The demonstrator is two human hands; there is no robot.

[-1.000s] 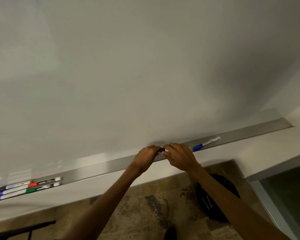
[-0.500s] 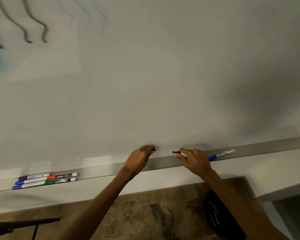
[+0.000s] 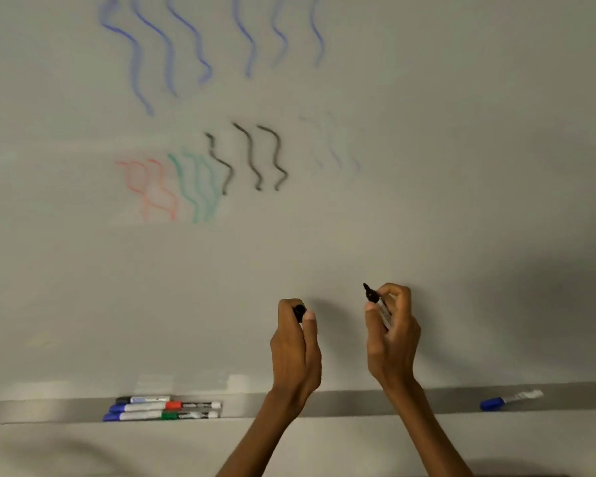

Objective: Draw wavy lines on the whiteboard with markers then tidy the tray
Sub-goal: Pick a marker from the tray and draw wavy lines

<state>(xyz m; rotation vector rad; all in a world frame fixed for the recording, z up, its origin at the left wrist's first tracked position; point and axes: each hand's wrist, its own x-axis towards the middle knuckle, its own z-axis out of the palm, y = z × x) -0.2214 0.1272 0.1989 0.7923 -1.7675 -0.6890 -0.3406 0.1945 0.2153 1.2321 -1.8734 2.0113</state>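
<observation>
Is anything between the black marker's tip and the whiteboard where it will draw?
Nothing visible. The right hand holds the black marker uncapped, its cap is in the left hand, and the whiteboard around the tip is bare.

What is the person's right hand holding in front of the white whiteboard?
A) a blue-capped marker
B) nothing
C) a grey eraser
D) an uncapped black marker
D: the right hand grips a slim uncapped black marker with its dark tip pointing up. The left hand pinches a small black cap, and the blue-capped marker lies on the grey metal tray.
</observation>
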